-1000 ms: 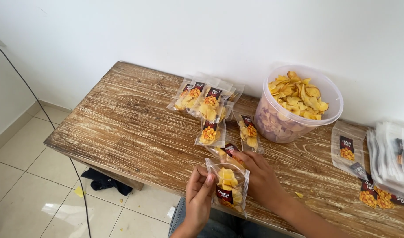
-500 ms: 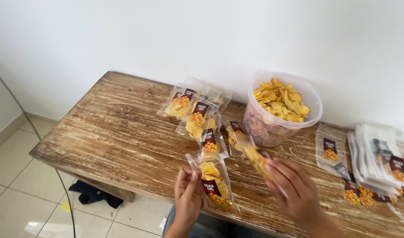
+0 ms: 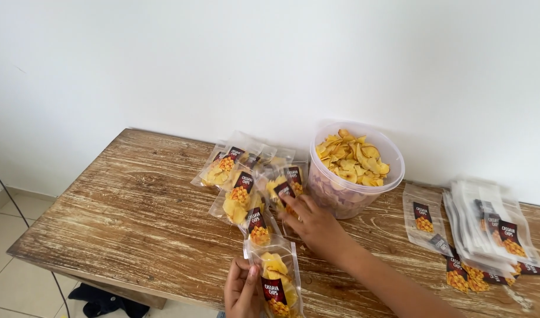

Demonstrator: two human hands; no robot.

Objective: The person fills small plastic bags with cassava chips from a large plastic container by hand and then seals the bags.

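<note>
left hand (image 3: 241, 288) is low at the near edge of the worktop (image 3: 134, 218), its grip closed around the side of a clear filled pouch (image 3: 277, 281) that has yellow chips inside and a dark label on the front. the pouch's top looks unsealed from here, though that's hard to call. right hand (image 3: 314, 225) reaches forward, fingers spread and resting on one of the filled pouches in the row of packed pouches (image 3: 246, 182); its grip is loose, flat on the pack, not closed round anything that i can see.

progress check: a fair cluster of pouches lies filled between the hands and the wall, several overlapping, just left of the big clear tub of chips (image 3: 355, 168). that tub is heaped right to the rim, so plenty of chips are left. off to the right, a stack of empty pouches (image 3: 487, 227) sits fanned out, with one flat pouch (image 3: 424, 219) lying apart beside it, all unfilled. my read: an early-to-middle stage, a handful packed, much more to go.
</note>
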